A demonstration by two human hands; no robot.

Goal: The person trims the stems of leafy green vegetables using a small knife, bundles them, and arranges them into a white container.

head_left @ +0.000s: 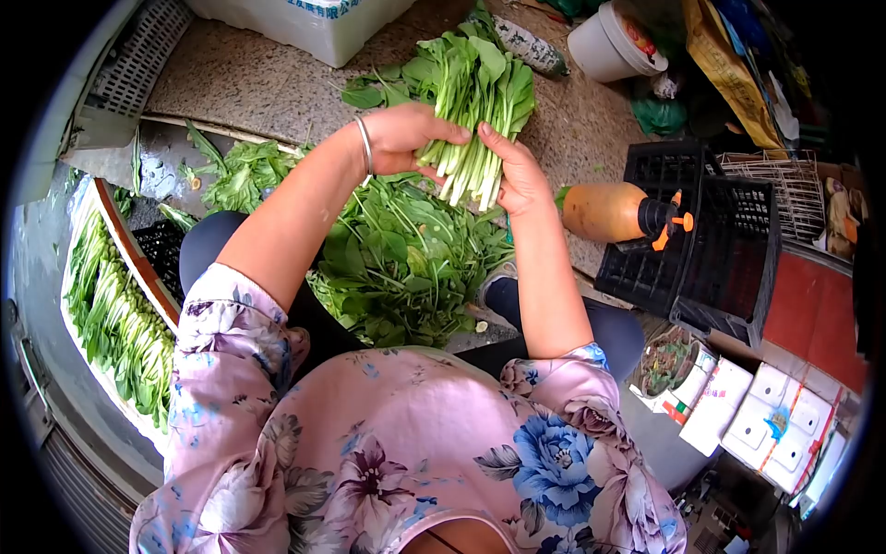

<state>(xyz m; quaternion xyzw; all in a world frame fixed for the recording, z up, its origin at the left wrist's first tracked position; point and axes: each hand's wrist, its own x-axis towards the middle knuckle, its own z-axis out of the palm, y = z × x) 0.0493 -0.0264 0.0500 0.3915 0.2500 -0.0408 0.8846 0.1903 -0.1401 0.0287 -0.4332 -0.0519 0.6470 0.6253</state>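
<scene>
Between my two hands is a bunch of leafy greens (475, 88), its pale stems pointing toward me and its leaves fanned out away from me. My left hand (406, 137), with a silver bangle at the wrist, is closed around the left side of the stems. On the right side my right hand (515, 171) wraps the stems, its thumb near the left thumb. Some fingers are hidden behind the bunch. Below my hands, a big heap of loose green leaves (397, 249) lies on the ground between my legs.
Bundled greens (125, 314) fill a white box at left. A white foam box (305, 28) stands on the stone slab (249, 78). An orange spray bottle (604, 212) lies beside black plastic crates (729, 240). A white bucket (614, 44) sits at the upper right.
</scene>
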